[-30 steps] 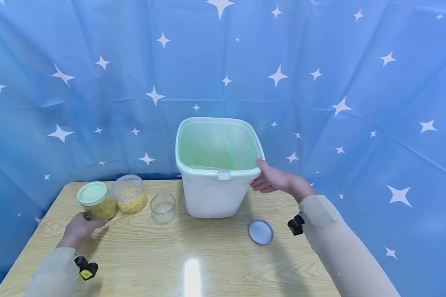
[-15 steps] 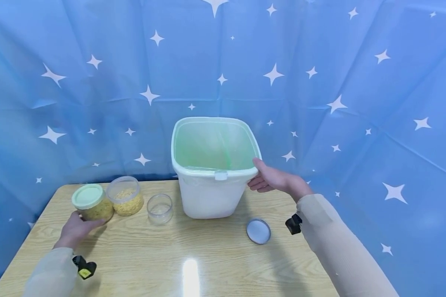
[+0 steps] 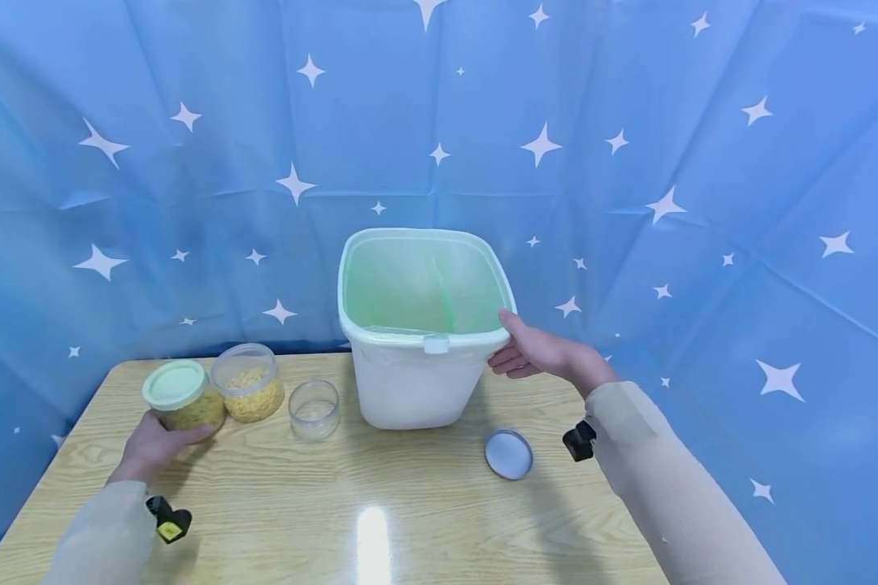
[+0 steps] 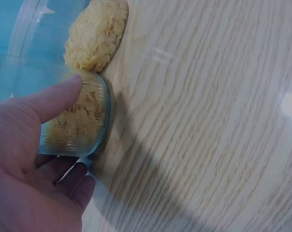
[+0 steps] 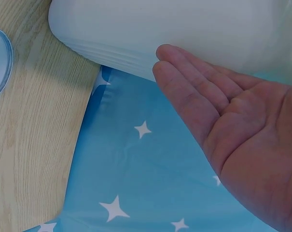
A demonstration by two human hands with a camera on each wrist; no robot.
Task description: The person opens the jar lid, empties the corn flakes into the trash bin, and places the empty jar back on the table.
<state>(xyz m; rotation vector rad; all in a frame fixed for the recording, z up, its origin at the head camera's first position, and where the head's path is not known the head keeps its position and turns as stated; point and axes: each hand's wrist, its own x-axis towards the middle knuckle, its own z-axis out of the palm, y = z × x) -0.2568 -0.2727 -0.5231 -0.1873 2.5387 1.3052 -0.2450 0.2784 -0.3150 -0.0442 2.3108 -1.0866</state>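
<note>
A clear jar (image 3: 193, 412) with a pale green lid (image 3: 176, 384) and yellowish contents stands at the table's left. My left hand (image 3: 152, 445) grips it low down, thumb across its near side in the left wrist view and fingers round the other side. Touching it is a clear tub (image 3: 252, 398) of yellow flakes (image 4: 96, 36) without a lid. In the middle rises a large white bin (image 3: 417, 390) with a mint-green rim. My right hand (image 3: 537, 349) rests at its right rim, thumb by the edge; in the right wrist view the fingers extend nearly straight beside the wall.
A small clear cup (image 3: 315, 410) sits between the flake tub and the bin. Right of the bin a round white lid (image 3: 508, 455) with a dark edge lies on the wooden table (image 3: 278, 504). Behind hangs a blue star-patterned cloth (image 3: 373, 106).
My left thumb has moved up onto the near side of the green-lidded jar. The right hand stays at the bin's rim, and the head view has shifted slightly.
</note>
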